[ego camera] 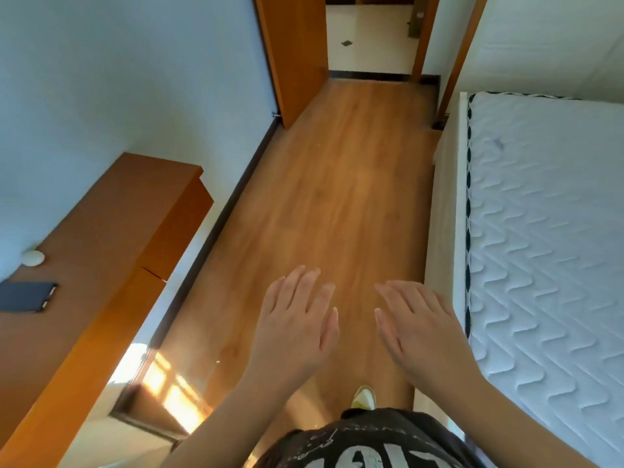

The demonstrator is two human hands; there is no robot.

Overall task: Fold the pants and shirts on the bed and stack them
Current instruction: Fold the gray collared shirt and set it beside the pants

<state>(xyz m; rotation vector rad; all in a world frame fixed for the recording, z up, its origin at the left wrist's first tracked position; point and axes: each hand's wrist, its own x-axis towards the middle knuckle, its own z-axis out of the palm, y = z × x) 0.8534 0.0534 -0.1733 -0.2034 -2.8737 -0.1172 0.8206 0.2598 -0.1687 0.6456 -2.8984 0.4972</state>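
Observation:
My left hand (297,319) and my right hand (415,322) are held out side by side in front of me, palms down, fingers straight, holding nothing, above the wooden floor (320,197). The bed (547,231), a bare white quilted mattress with a dark patterned edge, runs along the right side. No pants or shirts show on the visible part of it.
A wooden desk (111,238) stands along the left wall with a dark phone (27,296) and a small white round object (33,258) on it. An open doorway (368,38) lies straight ahead. My foot (364,397) shows on the floor below my hands.

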